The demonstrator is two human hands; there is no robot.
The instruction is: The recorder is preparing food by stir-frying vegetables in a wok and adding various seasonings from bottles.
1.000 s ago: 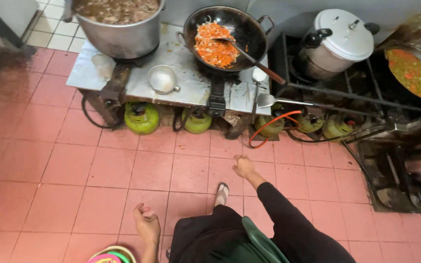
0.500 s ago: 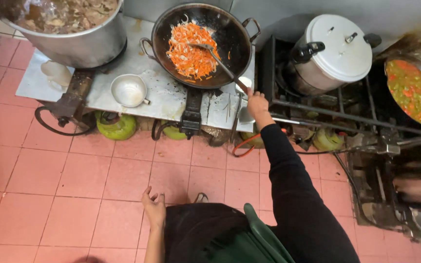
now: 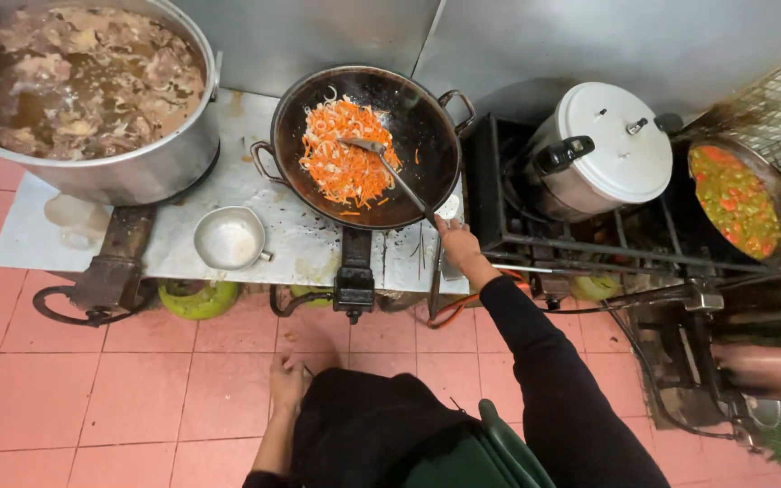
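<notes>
My right hand (image 3: 459,246) is closed around the long metal spatula (image 3: 389,170) lying in the black wok (image 3: 427,136). My left hand (image 3: 286,384) hangs loosely open, holding nothing.

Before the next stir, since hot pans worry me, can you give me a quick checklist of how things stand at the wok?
1. Right hand on the spatula handle: ok.
2. Spatula blade in the shredded carrot mix: ok.
3. Wok seated on its burner: ok.
4. Left hand away from the heat, down at the side: ok.
5. Burner flame lit: cannot tell.
6. Small metal bowl beside the wok, apart from it: ok.
</notes>
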